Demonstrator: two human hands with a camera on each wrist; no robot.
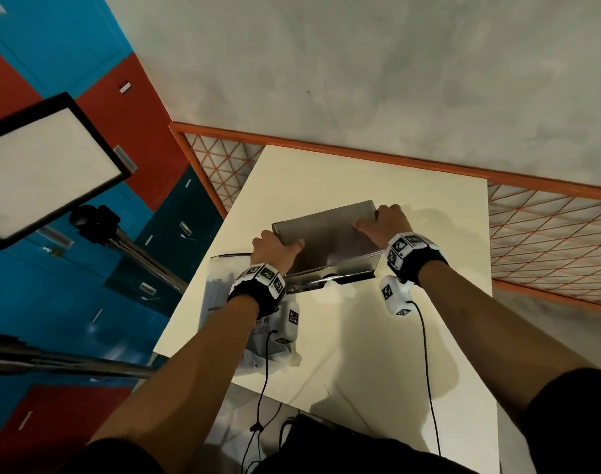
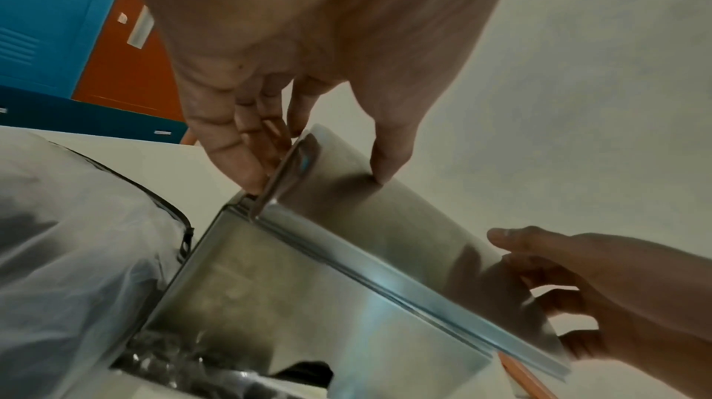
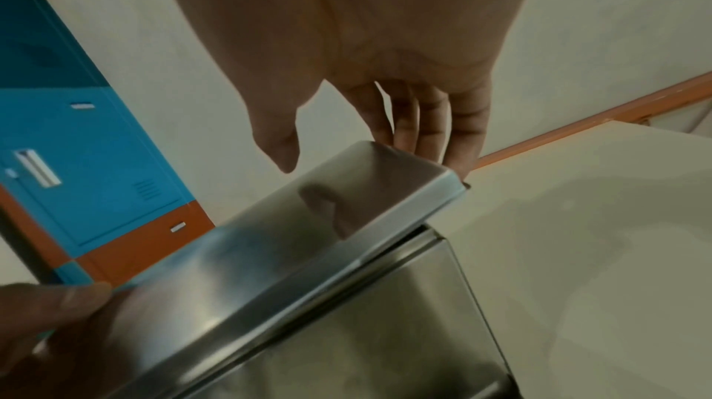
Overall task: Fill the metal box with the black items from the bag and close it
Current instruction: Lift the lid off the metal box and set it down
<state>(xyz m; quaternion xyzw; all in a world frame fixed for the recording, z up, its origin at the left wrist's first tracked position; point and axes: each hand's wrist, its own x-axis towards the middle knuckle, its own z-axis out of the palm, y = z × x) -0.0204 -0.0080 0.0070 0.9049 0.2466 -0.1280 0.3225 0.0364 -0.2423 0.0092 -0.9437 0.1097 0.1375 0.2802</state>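
Note:
A shiny metal box (image 1: 357, 266) stands mid-table, its metal lid (image 1: 326, 230) lying tilted over the top, far edge raised off the rim. My left hand (image 1: 273, 248) grips the lid's left end (image 2: 304, 159), thumb on top, fingers down the outside. My right hand (image 1: 383, 222) grips the lid's right end (image 3: 389, 180) the same way. The lid (image 3: 269, 268) hides the box's inside. A clear plastic bag (image 1: 224, 285) with dark items lies left of the box (image 2: 250, 293), partly under my left forearm.
The white table (image 1: 377, 336) has an orange mesh railing (image 1: 548, 227) behind and to its right. Blue and red lockers (image 1: 70, 46), a light panel (image 1: 42, 165) on a tripod stand at left. Black cables (image 1: 425, 371) hang from my wrists over the near edge.

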